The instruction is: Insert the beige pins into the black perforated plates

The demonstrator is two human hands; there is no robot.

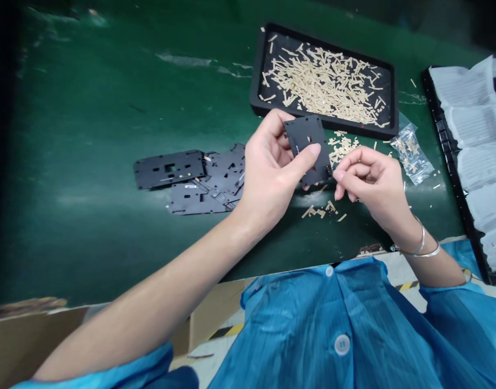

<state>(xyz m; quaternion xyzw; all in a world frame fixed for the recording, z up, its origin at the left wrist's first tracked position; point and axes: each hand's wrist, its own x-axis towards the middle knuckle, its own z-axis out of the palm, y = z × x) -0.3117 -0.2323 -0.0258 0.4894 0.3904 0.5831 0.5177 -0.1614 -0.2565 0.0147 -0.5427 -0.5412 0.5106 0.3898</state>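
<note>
My left hand (272, 167) grips a small black flat plate (307, 143) with cut-outs, thumb across its face, held above the green table (89, 124). My right hand (369, 181) is curled, its fingertips pinched at the plate's lower right edge; what they pinch is too small to make out. Loose tan strips (323, 209) lie on the table just below both hands.
A black tray (259, 81) full of tan strips sits behind the hands. A pile of black plates (191, 178) lies to the left. A small clear bag (412, 151) of strips and a dark tray with white sheets (475, 140) are at the right. Cardboard (13, 335) at near edge.
</note>
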